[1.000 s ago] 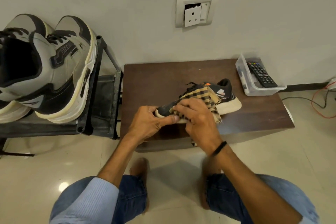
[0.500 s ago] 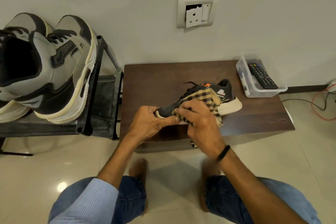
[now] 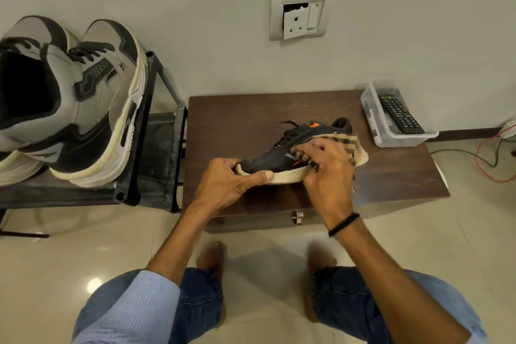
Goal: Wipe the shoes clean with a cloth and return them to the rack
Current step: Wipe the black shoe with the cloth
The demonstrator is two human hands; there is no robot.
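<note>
A black sneaker [image 3: 272, 158] with orange marks and a cream sole lies on a low dark wooden table [image 3: 231, 117], toe pointing left. My left hand [image 3: 226, 183] grips its toe, thumb along the sole. My right hand [image 3: 326, 170] presses a brown checked cloth [image 3: 347, 144] against the shoe's side near the heel, fingers curled round the cloth. A pair of grey and black sneakers [image 3: 83, 109] stands on the black shoe rack [image 3: 139, 148] at the left.
A clear plastic box [image 3: 391, 138] holding a black remote sits at the table's back right corner. A wall socket [image 3: 301, 17] is above the table. Red and green wires [image 3: 491, 156] trail on the floor at right. My knees and bare feet are below the table.
My right hand has slid the cloth from the shoe's toe and laces toward the heel, uncovering the front of the upper. My left hand keeps its grip on the toe.
</note>
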